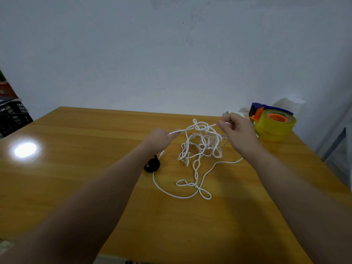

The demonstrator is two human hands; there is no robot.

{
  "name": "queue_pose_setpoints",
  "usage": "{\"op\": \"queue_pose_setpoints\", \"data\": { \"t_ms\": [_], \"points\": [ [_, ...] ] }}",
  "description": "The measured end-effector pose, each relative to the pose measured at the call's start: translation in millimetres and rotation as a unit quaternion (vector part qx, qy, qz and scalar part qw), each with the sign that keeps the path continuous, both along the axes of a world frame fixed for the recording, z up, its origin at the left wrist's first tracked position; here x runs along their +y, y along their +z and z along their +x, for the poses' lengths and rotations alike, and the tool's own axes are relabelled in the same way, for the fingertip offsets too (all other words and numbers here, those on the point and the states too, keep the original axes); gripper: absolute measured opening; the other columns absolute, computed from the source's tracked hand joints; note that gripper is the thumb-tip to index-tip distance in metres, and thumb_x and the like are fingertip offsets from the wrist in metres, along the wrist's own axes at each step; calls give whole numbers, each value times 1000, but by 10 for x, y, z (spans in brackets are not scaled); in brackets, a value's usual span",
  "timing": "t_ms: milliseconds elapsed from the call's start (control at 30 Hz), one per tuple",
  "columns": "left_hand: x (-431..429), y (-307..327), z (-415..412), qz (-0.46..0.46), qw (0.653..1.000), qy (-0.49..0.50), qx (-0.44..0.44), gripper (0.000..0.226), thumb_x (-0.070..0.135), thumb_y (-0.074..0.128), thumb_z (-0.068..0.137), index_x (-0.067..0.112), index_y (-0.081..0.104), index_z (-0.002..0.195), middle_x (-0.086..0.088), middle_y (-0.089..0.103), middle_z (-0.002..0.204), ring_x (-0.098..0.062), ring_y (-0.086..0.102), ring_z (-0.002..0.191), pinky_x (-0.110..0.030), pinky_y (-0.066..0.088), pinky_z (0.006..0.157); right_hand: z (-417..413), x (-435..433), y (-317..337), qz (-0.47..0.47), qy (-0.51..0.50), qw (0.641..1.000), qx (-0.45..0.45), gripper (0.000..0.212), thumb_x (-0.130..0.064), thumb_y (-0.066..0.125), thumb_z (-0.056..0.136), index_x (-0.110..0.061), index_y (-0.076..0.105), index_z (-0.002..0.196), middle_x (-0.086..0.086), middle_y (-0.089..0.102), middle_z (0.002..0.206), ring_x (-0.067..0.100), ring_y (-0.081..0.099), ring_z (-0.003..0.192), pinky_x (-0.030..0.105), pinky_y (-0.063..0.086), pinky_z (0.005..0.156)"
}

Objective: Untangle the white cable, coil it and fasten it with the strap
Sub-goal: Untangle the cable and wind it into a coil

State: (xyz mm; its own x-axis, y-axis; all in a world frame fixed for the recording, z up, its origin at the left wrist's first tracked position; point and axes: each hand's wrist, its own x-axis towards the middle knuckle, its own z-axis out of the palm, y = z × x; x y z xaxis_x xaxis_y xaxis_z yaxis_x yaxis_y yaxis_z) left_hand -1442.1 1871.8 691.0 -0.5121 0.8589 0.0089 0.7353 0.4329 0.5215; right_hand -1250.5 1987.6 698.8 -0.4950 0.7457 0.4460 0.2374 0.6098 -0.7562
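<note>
A tangled white cable (202, 147) hangs in a knotted bundle between my two hands above the wooden table (76, 168). My left hand (160, 139) pinches one strand at the bundle's left. My right hand (238, 130) pinches another strand at its upper right. Below the bundle, loose loops of the cable trail over the tabletop toward me. A black strap (151, 165), curled into a ring, lies on the table just below my left wrist and next to a cable strand.
A yellow tape roll in a blue and orange dispenser (274, 122) stands at the table's far right corner, close behind my right hand. A white roll (289, 103) sits behind it. A black crate (13, 117) stands off the table's left. A wall lies behind.
</note>
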Motion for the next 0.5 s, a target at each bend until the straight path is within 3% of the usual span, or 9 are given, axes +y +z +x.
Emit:
{"op": "queue_pose_setpoints", "data": {
  "t_ms": [67, 133, 200, 267, 333, 433, 500],
  "points": [
    [-35, -31, -15, 1, 999, 8, -47, 55, 46, 38, 97, 13, 25, 56, -3, 26, 56, -16, 24, 49, -28, 18, 47, -32, -3, -85, -38, -62, 995, 71, 16, -21, 58, 91, -17, 55, 76, -2, 54, 76, 8, 49, 71, 22, 37, 64],
    [-71, -92, -76, 22, 986, -5, -164, 53, 45, 48, 95, 16, 27, 56, -1, 28, 51, -15, 25, 44, -27, 21, 44, -56, -16, -141, -121, -76, 981, 131, 20, -22, 55, 93, -20, 51, 73, -2, 54, 80, 11, 50, 76, 25, 39, 68],
    [-104, -121, -115, 65, 939, -38, -336, 47, 38, 58, 91, 21, 28, 59, 5, 25, 46, -10, 20, 38, -20, 18, 39, -56, -13, -156, -140, -55, 987, 53, 18, -17, 53, 93, -16, 53, 75, -4, 55, 75, 10, 50, 72, 24, 38, 62],
    [-101, -74, -117, 111, 889, -55, -440, 40, 28, 57, 92, 24, 31, 63, 10, 21, 44, -5, 16, 35, -16, 12, 34, -58, 20, -147, -111, -46, 991, -54, 15, -14, 55, 91, -14, 59, 77, -4, 57, 73, 13, 52, 72, 25, 38, 59],
    [-79, 23, -61, 133, 867, -60, -477, 38, 30, 52, 95, 24, 33, 62, 10, 20, 44, -3, 15, 34, -14, 9, 33, -74, 16, -86, -121, -53, 990, -54, 12, -18, 55, 92, -13, 65, 91, 1, 65, 88, 19, 59, 88, 27, 45, 72],
    [-27, 113, 62, 161, 882, -69, -438, 35, 36, 49, 96, 24, 40, 64, 8, 21, 47, -4, 17, 36, -15, 8, 37, -159, -100, 75, -243, 34, 969, 19, 44, -49, 40, 95, -17, 63, 114, 1, 67, 109, 15, 60, 104, 31, 41, 88],
    [22, 158, 148, 175, 892, -84, -409, 33, 37, 46, 97, 21, 41, 69, 9, 24, 45, -5, 18, 35, -15, 9, 38, -250, -206, 155, -218, 102, 969, -48, 57, -65, 42, 86, -22, 60, 119, -2, 66, 110, 12, 60, 101, 30, 42, 86]
  ]
}}
